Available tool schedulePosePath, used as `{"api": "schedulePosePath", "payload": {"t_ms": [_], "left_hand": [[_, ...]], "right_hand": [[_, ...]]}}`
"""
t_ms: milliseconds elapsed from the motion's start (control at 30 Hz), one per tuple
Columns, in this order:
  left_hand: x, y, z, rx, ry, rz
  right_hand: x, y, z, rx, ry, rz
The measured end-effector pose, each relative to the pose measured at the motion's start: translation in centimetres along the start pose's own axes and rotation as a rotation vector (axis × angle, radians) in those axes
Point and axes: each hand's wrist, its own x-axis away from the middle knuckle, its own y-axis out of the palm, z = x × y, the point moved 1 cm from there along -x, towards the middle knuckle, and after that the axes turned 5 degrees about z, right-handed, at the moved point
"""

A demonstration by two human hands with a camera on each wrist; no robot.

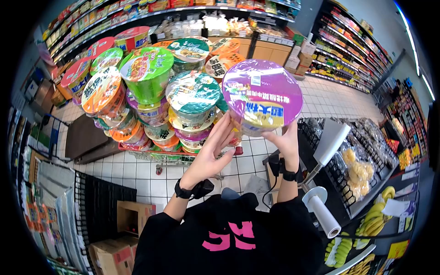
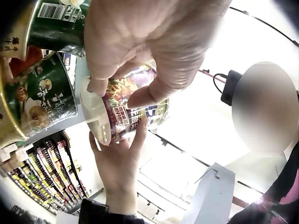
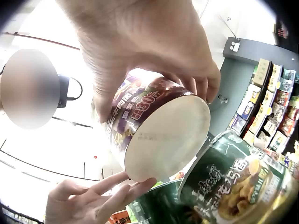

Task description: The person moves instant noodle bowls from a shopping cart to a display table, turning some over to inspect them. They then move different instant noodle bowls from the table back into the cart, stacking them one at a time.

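A noodle bowl with a purple lid (image 1: 263,94) is held up in front of a tall pile of instant noodle bowls (image 1: 151,91). My right hand (image 1: 286,140) grips its side, thumb and fingers curled round the wall (image 3: 149,42). My left hand (image 1: 213,151) reaches up with straight fingers that touch the bowl near its base (image 3: 88,198). In the right wrist view the bowl's pale underside (image 3: 163,140) faces the camera. From the left wrist the bowl (image 2: 121,114) shows between my left hand (image 2: 140,37) above and the right hand (image 2: 117,163) below.
Green noodle bowls (image 3: 233,186) (image 2: 37,98) sit close beside the held one. Stocked shelves (image 1: 348,46) line the aisle. At my right stand a black wire rack (image 1: 362,156), plastic bag rolls (image 1: 323,211) and bananas (image 1: 371,220). Cardboard boxes (image 1: 123,229) lie lower left.
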Motion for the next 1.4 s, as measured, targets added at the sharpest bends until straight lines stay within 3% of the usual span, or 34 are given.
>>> {"api": "schedulePosePath", "payload": {"t_ms": [133,367,500,633,1000,1233,1400], "left_hand": [[-2.2,-0.4,-0.7,0.119,-0.048,-0.016],[-3.9,-1.1,-2.4,0.049,-0.003,0.022],[-4.3,-1.3,-2.0,0.033,-0.092,0.046],[-4.5,-0.5,-1.7,0.065,-0.067,0.151],[-4.5,-0.5,-2.8,-0.012,-0.078,0.184],[-3.2,0.0,-2.5,-0.068,-0.081,0.222],[-1.3,0.9,-0.8,-0.122,-0.109,0.273]], "right_hand": [[-3.8,0.5,-0.9,-0.019,-0.101,-0.056],[-7.8,0.6,1.7,-0.05,-0.109,-0.191],[-8.7,1.0,2.4,-0.034,-0.118,-0.212],[-9.3,1.3,3.6,-0.017,-0.111,-0.231],[-9.9,1.1,4.6,-0.048,-0.19,-0.308],[-8.5,0.9,3.9,-0.06,-0.258,-0.229],[-6.6,0.3,2.5,-0.08,-0.399,-0.017]]}}
